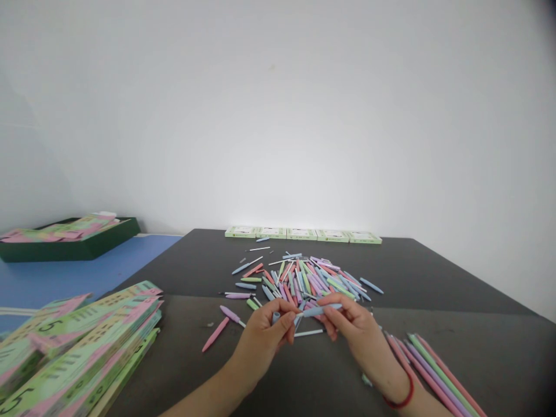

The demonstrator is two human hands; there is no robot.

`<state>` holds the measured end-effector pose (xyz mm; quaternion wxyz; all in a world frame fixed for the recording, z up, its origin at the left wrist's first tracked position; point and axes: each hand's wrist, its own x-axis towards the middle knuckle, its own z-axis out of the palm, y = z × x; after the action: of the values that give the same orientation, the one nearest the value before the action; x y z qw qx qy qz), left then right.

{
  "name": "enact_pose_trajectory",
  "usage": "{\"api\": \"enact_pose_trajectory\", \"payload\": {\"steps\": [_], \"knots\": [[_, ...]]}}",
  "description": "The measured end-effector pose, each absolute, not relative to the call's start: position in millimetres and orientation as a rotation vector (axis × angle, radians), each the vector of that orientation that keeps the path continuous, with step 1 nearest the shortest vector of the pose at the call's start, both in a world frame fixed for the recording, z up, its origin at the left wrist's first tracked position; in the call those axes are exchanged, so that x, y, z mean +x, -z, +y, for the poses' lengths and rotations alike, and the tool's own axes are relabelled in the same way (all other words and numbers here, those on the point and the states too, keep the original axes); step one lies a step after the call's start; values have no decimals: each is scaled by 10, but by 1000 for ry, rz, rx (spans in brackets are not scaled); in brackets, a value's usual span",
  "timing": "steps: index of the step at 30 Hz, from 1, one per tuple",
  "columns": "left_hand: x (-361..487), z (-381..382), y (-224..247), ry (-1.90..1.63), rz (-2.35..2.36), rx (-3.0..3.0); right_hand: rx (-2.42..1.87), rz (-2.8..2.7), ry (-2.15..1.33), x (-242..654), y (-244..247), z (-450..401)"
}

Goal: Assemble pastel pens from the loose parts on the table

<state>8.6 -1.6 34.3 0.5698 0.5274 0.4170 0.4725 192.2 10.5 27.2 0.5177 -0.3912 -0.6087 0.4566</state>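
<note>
Between my two hands is a light blue pen barrel (319,311), lying almost level above the table, with a white refill end showing at its left. My right hand (358,333) is closed around the blue barrel, thumb and fingers pinching it. My left hand (267,330) pinches the white refill end, and a second blue pen piece (275,317) shows among its fingers. Just beyond the hands lies a heap of pastel pen parts (304,281) with white refills. A pink pen part (215,335) and a purple pen part (230,314) rest left of my left hand.
Several assembled-looking long pens (443,376) lie beside my right forearm. A row of flat green-and-white boxes (302,234) lines the black table's (174,266) far edge. Stacked printed packets (87,347) are at the near left; a dark green tray (95,246) stands on a blue surface behind them.
</note>
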Motion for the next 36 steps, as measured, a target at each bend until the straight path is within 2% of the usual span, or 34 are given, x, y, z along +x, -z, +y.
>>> {"api": "enact_pose_trajectory", "payload": {"steps": [6, 21, 32, 36], "knots": [[64, -27, -261, -1086, 970, 1330, -995, -1552, -1162, 1890, -353, 55], [-29, -38, -148, -1013, 752, 1221, -962, -1557, -1045, 1725, -376, -81], [-161, 64, -202, -931, 1018, 1378, -941, -1657, -938, 1641, -334, -88], [-220, 121, -214, -940, 1062, 1377, -876, -1701, -1048, 1680, -356, -31]]}}
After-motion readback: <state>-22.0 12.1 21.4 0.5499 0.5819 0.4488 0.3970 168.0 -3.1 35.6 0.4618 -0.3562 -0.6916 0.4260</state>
